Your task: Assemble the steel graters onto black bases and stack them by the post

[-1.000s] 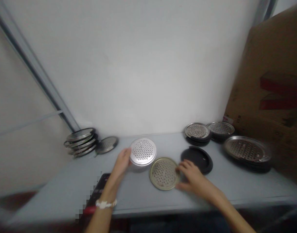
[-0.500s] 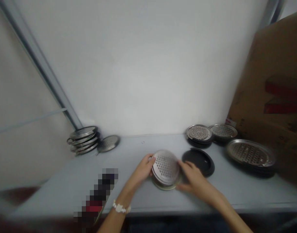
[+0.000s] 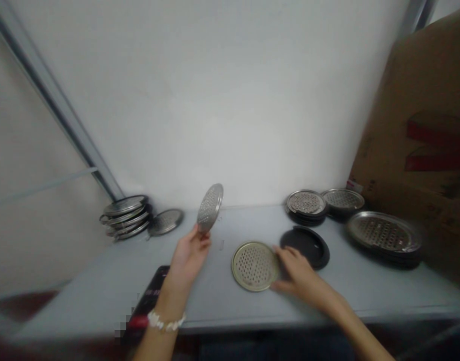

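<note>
Pinched by its lower edge, a round metal grater disc (image 3: pixel 210 207) is held tilted up on its side in my left hand (image 3: pixel 189 250), above the table. On the tabletop in front of me lies a second perforated disc (image 3: pixel 255 265), yellowish and flat. My right hand (image 3: pixel 299 276) rests at that disc's right edge, thumb and fingers apart, fingertips at or against the rim. Just behind the right hand sits a black round base (image 3: pixel 305 246), partly covered by the fingers.
Stacked discs with black rims (image 3: pixel 126 216) stand at the back left, beside a single disc (image 3: pixel 167 220). At the right are more stacks, a small one (image 3: pixel 307 203), another (image 3: pixel 343 199) and a wide oval one (image 3: pixel 384 233). A cardboard box (image 3: pixel 421 100) borders the right side. A dark phone-like object (image 3: pixel 150 296) lies front left.
My left hand has lifted the upper metal disc off the yellowish one, moving it up and left and tilting it upright. The right hand has stayed beside the lower disc.
</note>
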`<state>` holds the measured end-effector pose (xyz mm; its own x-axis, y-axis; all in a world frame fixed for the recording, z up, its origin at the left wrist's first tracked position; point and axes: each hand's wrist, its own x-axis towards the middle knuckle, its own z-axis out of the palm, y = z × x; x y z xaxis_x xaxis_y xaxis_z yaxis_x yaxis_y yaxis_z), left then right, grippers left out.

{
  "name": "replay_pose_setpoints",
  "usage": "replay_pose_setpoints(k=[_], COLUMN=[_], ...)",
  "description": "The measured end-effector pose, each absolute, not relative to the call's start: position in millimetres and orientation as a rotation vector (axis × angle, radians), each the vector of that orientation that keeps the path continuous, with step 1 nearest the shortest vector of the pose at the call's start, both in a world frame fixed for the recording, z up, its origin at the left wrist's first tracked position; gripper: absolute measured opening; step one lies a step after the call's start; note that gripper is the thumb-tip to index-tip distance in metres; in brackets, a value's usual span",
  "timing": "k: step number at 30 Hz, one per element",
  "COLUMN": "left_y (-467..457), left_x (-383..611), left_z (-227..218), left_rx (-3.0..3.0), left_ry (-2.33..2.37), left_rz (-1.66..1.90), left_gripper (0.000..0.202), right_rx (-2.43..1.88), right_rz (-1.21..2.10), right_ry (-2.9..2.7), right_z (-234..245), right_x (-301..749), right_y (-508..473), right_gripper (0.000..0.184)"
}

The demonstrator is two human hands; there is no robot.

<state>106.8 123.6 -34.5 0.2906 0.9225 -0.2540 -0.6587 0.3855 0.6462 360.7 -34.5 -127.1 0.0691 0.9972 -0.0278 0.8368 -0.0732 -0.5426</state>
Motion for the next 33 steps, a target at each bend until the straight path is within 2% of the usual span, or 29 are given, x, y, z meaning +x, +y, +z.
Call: replay_pose_setpoints(k=[3,7,12,18,23,27,30,33], left_y=[126.3,126.3,124.7,128.4,128.1,121.0,115.2,111.4], left_x=[101.7,106.8,126.1,140.4,136.0,137.6,140.3,142.1], left_z=[-35.5,-54.6,-96.9,-127.8,-127.3,-116.4,-110.8,-110.5], left_rx=[0.485,0.850,1.287,1.499,1.676,2.112,2.431,2.559], left_ry=[0.666,0.725,0.785,0.888,0.936,1.110,1.278,1.305], left_rz=[1.112,1.018,0.667,0.615,0.535,0.508,0.430,0.339], left_gripper=[0.027,0.007,0.052,0.066,0.059,0.040,0.039,0.036], right_rx=[-1.981,-1.977,-1.936,-1.964,-2.058,-2.066,-2.046,-2.029], right_rz=[0.568,0.567,0.541,0.582,0.613,0.609,0.562,0.532], right_ry=[-1.824,-1.810,-1.787,-1.762,-1.754,-1.827,-1.859,-1.865], right_z=[-127.4,-128.2,-130.4,-124.7,-114.9,-112.6,-117.2,-123.2], right_x=[360.7,360.9,360.9,359.1,355.3,354.8,356.7,358.9], right_y=[-33.6,-32.6,-32.5,-32.2,-32.7,-33.5,-32.6,-31.0], right_gripper=[0.089,0.093,0.093,0.098,0.103,0.093,0.086,0.087])
